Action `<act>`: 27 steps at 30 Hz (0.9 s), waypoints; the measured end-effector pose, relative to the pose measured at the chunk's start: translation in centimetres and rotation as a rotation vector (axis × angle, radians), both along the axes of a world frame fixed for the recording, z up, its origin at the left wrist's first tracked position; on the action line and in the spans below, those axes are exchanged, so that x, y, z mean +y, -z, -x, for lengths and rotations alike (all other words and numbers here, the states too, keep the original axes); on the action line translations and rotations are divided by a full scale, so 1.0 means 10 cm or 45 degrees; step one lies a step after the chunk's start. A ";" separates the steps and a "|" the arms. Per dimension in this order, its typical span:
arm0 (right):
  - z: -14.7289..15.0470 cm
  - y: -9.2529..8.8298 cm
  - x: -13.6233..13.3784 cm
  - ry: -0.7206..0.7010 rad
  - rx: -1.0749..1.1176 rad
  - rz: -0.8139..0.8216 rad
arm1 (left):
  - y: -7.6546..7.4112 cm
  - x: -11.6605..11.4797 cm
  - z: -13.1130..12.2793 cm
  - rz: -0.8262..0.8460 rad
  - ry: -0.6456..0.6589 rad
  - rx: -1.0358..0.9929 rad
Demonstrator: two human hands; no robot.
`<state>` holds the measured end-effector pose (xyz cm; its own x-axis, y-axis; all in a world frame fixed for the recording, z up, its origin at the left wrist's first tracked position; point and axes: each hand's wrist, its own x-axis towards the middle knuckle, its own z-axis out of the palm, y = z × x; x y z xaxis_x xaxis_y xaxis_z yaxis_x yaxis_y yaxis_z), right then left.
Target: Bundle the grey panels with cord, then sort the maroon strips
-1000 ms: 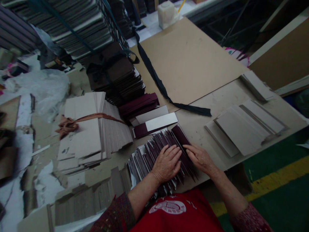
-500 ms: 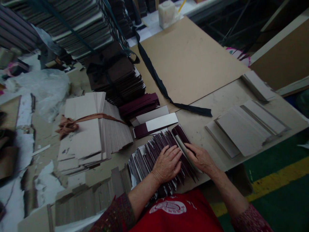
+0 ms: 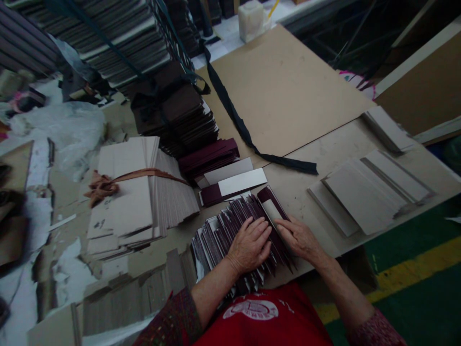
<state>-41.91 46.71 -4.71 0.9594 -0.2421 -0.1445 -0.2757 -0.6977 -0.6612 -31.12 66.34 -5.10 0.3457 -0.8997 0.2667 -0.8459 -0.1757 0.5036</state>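
My left hand (image 3: pixel 249 244) lies with its fingers spread over a row of maroon covered strips (image 3: pixel 219 230) at the table's front edge. My right hand (image 3: pixel 296 236) is at the right end of that row, its fingers on a pale grey card strip (image 3: pixel 272 211) that rests on a maroon piece (image 3: pixel 265 193). Whether its thumb grips the strip is hidden. Just behind the row lies a strip that is half maroon, half white (image 3: pixel 242 185), next to a pile of maroon pieces (image 3: pixel 209 156).
A grey board bundle (image 3: pixel 126 192) tied with brown cloth stands left. Behind are a dark bundle (image 3: pixel 169 110) and a dark cloth strip (image 3: pixel 230 110) on a large brown board (image 3: pixel 288 91). Grey boards (image 3: pixel 363 192) lie right; a white container (image 3: pixel 251 21) stands at the back.
The pale grey strip has tilted down flatter against the maroon piece, and my right hand's fingers have moved over it. My left hand has stayed in place.
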 end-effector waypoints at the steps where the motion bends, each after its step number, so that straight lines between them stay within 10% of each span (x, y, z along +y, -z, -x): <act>1: 0.00 0.00 0.00 0.008 0.014 -0.002 | -0.01 0.00 0.00 0.001 -0.002 0.000; 27: 0.03 0.07 0.03 -0.009 -0.056 0.022 | 0.02 0.03 0.01 0.029 -0.003 0.030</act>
<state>-42.16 46.98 -5.42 0.9664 -0.2376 -0.0980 -0.2418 -0.7110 -0.6603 -31.19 66.60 -5.32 0.3544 -0.8926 0.2786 -0.8333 -0.1662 0.5273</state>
